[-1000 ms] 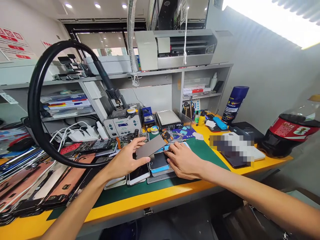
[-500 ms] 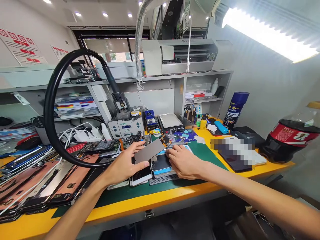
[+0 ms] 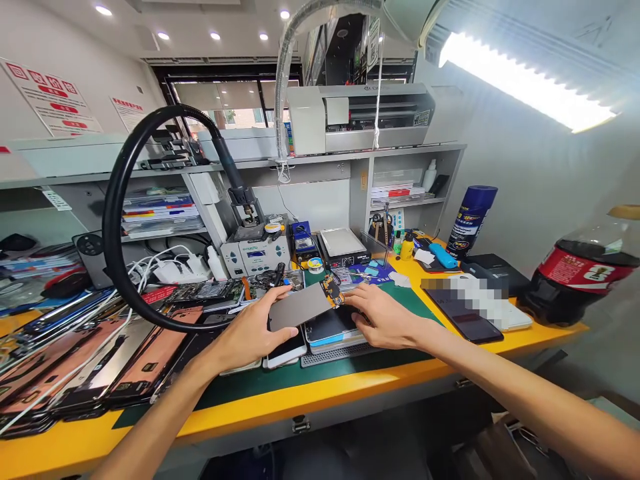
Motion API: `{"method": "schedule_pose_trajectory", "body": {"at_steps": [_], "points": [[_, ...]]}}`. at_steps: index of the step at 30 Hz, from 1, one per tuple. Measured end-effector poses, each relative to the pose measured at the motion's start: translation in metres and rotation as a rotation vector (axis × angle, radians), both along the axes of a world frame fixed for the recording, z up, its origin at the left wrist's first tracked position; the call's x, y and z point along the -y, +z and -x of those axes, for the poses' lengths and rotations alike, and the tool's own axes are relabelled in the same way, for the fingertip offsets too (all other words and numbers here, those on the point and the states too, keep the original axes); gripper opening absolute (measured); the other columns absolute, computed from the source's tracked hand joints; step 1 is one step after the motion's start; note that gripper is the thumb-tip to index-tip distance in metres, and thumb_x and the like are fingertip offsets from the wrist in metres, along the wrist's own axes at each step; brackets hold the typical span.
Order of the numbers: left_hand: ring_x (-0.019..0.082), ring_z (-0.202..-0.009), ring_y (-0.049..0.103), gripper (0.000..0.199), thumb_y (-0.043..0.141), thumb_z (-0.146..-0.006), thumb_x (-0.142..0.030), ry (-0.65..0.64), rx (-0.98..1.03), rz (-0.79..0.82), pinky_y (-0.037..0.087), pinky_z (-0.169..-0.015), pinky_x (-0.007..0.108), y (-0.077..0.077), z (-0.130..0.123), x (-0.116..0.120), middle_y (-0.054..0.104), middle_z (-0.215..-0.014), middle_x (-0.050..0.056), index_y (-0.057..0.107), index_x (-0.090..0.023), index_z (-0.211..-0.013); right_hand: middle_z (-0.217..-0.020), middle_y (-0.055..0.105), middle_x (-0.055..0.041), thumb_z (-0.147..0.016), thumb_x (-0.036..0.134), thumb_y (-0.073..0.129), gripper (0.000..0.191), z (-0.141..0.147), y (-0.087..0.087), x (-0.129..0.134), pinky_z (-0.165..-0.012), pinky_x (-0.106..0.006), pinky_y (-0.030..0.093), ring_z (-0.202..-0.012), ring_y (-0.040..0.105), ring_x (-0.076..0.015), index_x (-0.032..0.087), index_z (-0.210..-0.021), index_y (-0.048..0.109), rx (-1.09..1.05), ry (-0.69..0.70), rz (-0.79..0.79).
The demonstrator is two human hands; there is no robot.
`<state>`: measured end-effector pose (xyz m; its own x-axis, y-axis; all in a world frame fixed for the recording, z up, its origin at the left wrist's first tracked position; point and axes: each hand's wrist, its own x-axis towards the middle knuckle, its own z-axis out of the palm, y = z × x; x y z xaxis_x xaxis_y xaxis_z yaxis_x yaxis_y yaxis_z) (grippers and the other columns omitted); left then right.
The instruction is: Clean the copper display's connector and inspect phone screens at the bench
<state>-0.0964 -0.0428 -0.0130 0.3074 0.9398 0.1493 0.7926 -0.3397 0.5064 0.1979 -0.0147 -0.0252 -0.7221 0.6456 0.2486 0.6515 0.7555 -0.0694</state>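
My left hand (image 3: 255,330) holds a flat grey phone screen panel (image 3: 300,311) by its left end, thumb along the near edge and fingers behind. An orange-and-black flex cable (image 3: 331,292) sticks out from the panel's far right end. Curled at that end is my right hand (image 3: 383,317), index fingertip at the cable and thumb a little lower; their exact contact is hard to see. Below the panel lies a dark phone part (image 3: 333,327) on a small stack. A white-edged phone (image 3: 285,352) sits beside it, partly hidden by my left hand.
Phone frames (image 3: 135,360) lie in rows at the left, under a black looped hose (image 3: 111,220). A rework station (image 3: 257,253) and a heating plate (image 3: 343,245) stand behind. At the right are a blue spray can (image 3: 470,220), a dark phone (image 3: 463,313) and a cola bottle (image 3: 575,280).
My right hand has lifted off the dark phone part and come to the panel's flex cable. The panel has turned flatter in my left hand. The whole view has shifted slightly.
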Motion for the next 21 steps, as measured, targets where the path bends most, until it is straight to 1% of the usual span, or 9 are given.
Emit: {"method": "schedule_pose_trajectory", "body": {"at_steps": [2, 3, 5, 6, 10, 14, 16, 18, 21], "points": [[0.028, -0.126, 0.051, 0.071, 0.063, -0.080, -0.054, 0.020, -0.026, -0.002, 0.042, -0.104, 0.042, 0.003, 0.000, 0.001, 0.050, -0.143, 0.004, 0.035, -0.034, -0.143, -0.133, 0.055, -0.0161, -0.088, 0.029, 0.055, 0.048, -0.008, 0.005, -0.002, -0.105, -0.044, 0.035, -0.122, 0.048, -0.0298, 0.011, -0.132, 0.053, -0.005, 0.011, 0.056], [0.029, -0.125, 0.051, 0.072, 0.063, -0.080, -0.053, 0.028, -0.037, -0.005, 0.043, -0.103, 0.042, 0.004, 0.001, 0.001, 0.050, -0.144, 0.004, 0.035, -0.034, -0.143, -0.136, 0.053, -0.0167, -0.086, 0.036, 0.059, 0.056, -0.011, 0.006, -0.003, -0.106, -0.045, 0.035, -0.125, 0.046, -0.0316, 0.010, -0.135, 0.052, 0.002, 0.019, 0.091], [0.029, -0.126, 0.051, 0.072, 0.062, -0.080, -0.054, 0.045, -0.059, -0.012, 0.043, -0.102, 0.041, 0.007, 0.003, 0.001, 0.049, -0.145, 0.004, 0.034, -0.034, -0.144, -0.137, 0.053, -0.0170, -0.081, 0.045, 0.066, 0.067, -0.017, 0.010, -0.005, -0.104, -0.046, 0.038, -0.124, 0.048, -0.0338, 0.011, -0.137, 0.051, 0.022, 0.032, 0.163], [0.029, -0.125, 0.052, 0.073, 0.061, -0.080, -0.054, 0.055, -0.072, -0.014, 0.044, -0.101, 0.041, 0.007, 0.004, 0.001, 0.049, -0.145, 0.004, 0.033, -0.034, -0.144, -0.136, 0.055, -0.0166, -0.080, 0.047, 0.067, 0.069, -0.018, 0.011, -0.006, -0.102, -0.045, 0.041, -0.122, 0.050, -0.0338, 0.012, -0.137, 0.051, 0.029, 0.035, 0.196], [0.029, -0.124, 0.052, 0.073, 0.060, -0.081, -0.054, 0.077, -0.110, -0.015, 0.043, -0.100, 0.041, 0.010, 0.012, 0.001, 0.047, -0.146, 0.004, 0.031, -0.033, -0.145, -0.124, 0.061, -0.0148, -0.080, 0.045, 0.068, 0.066, -0.020, 0.017, -0.005, -0.093, -0.043, 0.046, -0.114, 0.055, -0.0326, 0.014, -0.136, 0.052, 0.040, 0.020, 0.275], [0.030, -0.125, 0.052, 0.072, 0.060, -0.081, -0.053, 0.071, -0.123, -0.021, 0.044, -0.099, 0.040, 0.011, 0.016, 0.001, 0.047, -0.147, 0.004, 0.032, -0.032, -0.145, -0.114, 0.060, -0.0161, -0.074, 0.040, 0.072, 0.066, -0.016, 0.024, 0.001, -0.087, -0.044, 0.048, -0.105, 0.056, -0.0340, 0.012, -0.131, 0.054, 0.050, -0.017, 0.293], [0.031, -0.124, 0.053, 0.072, 0.060, -0.081, -0.053, 0.075, -0.121, -0.030, 0.043, -0.099, 0.041, 0.012, 0.017, 0.000, 0.049, -0.145, 0.005, 0.033, -0.032, -0.144, -0.112, 0.059, -0.0155, -0.071, 0.038, 0.074, 0.067, -0.019, 0.028, 0.006, -0.083, -0.042, 0.049, -0.102, 0.056, -0.0338, 0.012, -0.129, 0.054, 0.051, -0.045, 0.300], [0.031, -0.123, 0.053, 0.072, 0.060, -0.080, -0.053, 0.077, -0.109, -0.034, 0.043, -0.100, 0.041, 0.012, 0.018, 0.000, 0.051, -0.143, 0.006, 0.034, -0.030, -0.144, -0.112, 0.058, -0.0146, -0.070, 0.037, 0.073, 0.065, -0.030, 0.032, 0.011, -0.080, -0.040, 0.050, -0.100, 0.057, -0.0327, 0.014, -0.127, 0.054, 0.052, -0.076, 0.305], [0.031, -0.123, 0.054, 0.072, 0.059, -0.081, -0.053, 0.053, -0.089, -0.008, 0.045, -0.098, 0.041, 0.012, 0.016, 0.002, 0.051, -0.143, 0.007, 0.034, -0.030, -0.144, -0.118, 0.057, -0.0132, -0.074, 0.038, 0.070, 0.060, -0.062, 0.042, 0.014, -0.080, -0.038, 0.051, -0.101, 0.057, -0.0308, 0.020, -0.128, 0.052, 0.028, -0.144, 0.323]]}}
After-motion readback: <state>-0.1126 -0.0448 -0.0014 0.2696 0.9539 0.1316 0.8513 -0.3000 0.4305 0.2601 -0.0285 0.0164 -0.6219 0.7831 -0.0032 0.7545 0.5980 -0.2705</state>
